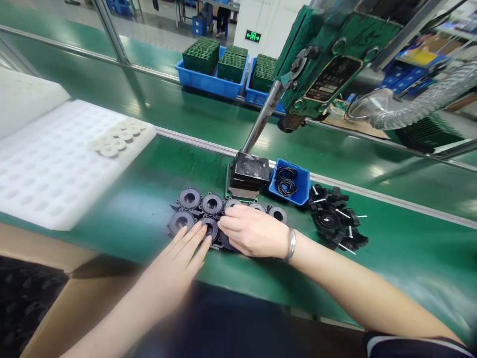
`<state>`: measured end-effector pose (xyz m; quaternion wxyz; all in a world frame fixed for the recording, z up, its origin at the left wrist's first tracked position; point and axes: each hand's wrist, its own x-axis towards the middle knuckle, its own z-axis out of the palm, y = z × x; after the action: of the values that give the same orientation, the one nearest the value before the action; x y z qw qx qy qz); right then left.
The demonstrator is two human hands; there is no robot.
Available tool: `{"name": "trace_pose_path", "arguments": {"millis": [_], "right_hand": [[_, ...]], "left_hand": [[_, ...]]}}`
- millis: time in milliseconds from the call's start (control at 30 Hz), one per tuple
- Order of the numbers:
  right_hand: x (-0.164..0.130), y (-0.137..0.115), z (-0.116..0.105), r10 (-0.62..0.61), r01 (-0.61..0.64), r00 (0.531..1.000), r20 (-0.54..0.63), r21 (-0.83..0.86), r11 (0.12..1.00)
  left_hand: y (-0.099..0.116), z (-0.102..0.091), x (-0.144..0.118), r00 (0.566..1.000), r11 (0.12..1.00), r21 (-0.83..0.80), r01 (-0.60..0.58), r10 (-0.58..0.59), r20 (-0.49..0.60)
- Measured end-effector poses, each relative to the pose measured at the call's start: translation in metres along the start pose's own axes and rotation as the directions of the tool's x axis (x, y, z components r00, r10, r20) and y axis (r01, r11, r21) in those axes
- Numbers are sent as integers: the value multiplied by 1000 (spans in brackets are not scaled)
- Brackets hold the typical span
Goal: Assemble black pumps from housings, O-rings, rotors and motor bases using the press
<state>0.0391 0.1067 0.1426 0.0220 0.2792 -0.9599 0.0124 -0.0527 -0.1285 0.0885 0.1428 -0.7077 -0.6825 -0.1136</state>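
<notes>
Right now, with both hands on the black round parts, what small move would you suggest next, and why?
Probably lift one part clear of the cluster. The left hand lies flat on the near black round parts, the right hand covers the middle ones, and neither shows a grip. The parts sit packed edge to edge on the green mat, so separating one seems needed first.

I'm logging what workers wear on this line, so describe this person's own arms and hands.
Both forearms are bare, with no gloves. The right hand has a silver metal bangle at the wrist, and a dark short sleeve with thin light stripes shows at the upper arm. The left hand wears nothing visible.
</notes>
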Motion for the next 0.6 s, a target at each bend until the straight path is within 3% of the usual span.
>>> {"name": "trace_pose_path", "arguments": {"millis": [167, 267, 300, 367, 433, 467, 600], "right_hand": [[1, -6, 7, 37, -26, 996, -77, 134, 991], [-2, -13, 11, 88, -25, 975, -203, 296, 955], [-4, -15, 10, 148, -41, 951, -271, 365, 930], [-8, -20, 3, 339, -109, 858, -386, 509, 854], [-12, -26, -6, 514, -190, 769, -381, 631, 752], [-13, -30, -11, 550, -212, 770, -324, 683, 699], [-9, -47, -14, 440, -203, 896, -60, 825, 528]], "left_hand": [[2, 2, -1, 1000, 1000, -4, 3, -3, -3], [3, 4, -4, 1000, 1000, -30, 6, -7, -3], [2, 4, -4, 1000, 999, -43, 7, -7, -8], [3, 3, -4, 999, 997, -77, 29, -32, -38], [3, 0, 1, 989, 987, -132, 95, -109, -101], [4, -2, 4, 977, 975, -172, 139, -164, -139], [7, -6, 27, 925, 900, -369, 231, -320, -203]]}}
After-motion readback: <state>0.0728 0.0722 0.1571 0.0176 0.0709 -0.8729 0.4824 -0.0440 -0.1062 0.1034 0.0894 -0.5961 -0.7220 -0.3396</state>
